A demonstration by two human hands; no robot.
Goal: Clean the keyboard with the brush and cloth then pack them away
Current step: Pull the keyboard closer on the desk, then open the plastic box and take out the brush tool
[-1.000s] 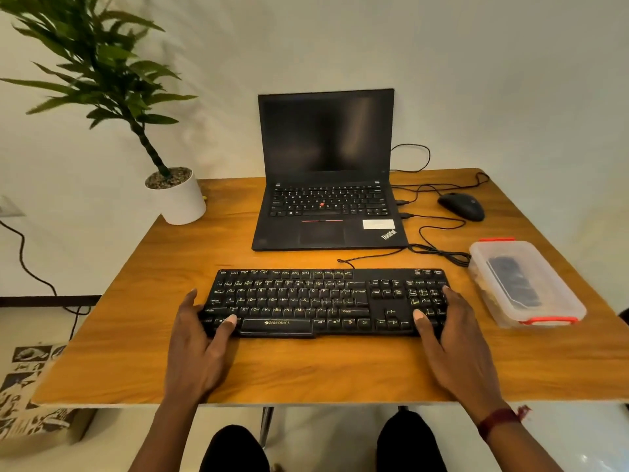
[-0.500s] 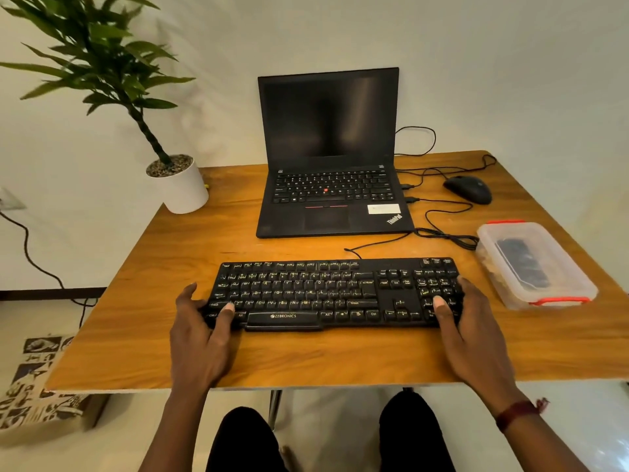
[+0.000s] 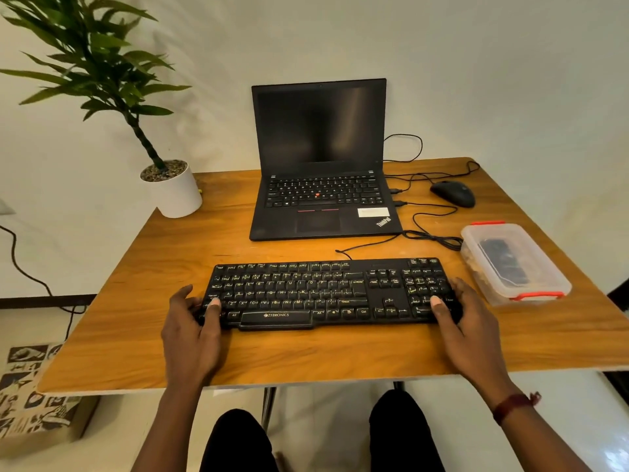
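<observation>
Gripping the black keyboard (image 3: 326,291) at both ends, a seated person holds it flat near the front of the wooden bench (image 3: 170,267).
The left hand (image 3: 190,332) wraps the left edge with its thumb on the keys, and the right hand (image 3: 466,332) does likewise at the right edge. A closed clear container (image 3: 514,264) with red clips sits just right of the keyboard, something dark inside. Behind stand an open laptop (image 3: 320,165), a mouse (image 3: 452,193) and a potted plant (image 3: 177,192).

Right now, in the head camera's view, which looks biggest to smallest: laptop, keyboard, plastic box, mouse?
1. laptop and keyboard: they look about alike in area, and the keyboard is nearer the camera, so I leave them unranked.
2. plastic box
3. mouse
</observation>
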